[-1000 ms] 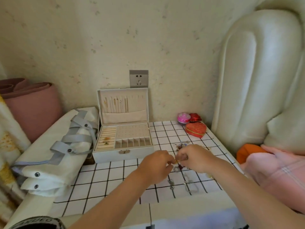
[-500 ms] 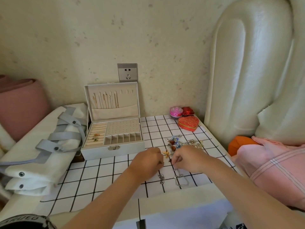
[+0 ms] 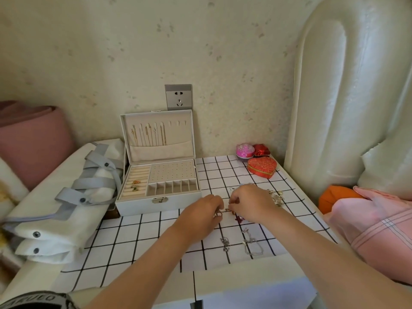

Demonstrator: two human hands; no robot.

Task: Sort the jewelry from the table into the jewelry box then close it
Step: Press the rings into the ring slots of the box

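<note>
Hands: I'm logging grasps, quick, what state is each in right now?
Left hand: closed, pinching a small jewelry piece, too small to identify.
Right hand: closed, pinching the same piece, it seems.

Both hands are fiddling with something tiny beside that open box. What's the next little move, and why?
Probably lift the small piece that the left hand and right hand pinch and carry it left to the open jewelry box: its tray has free slots.
</note>
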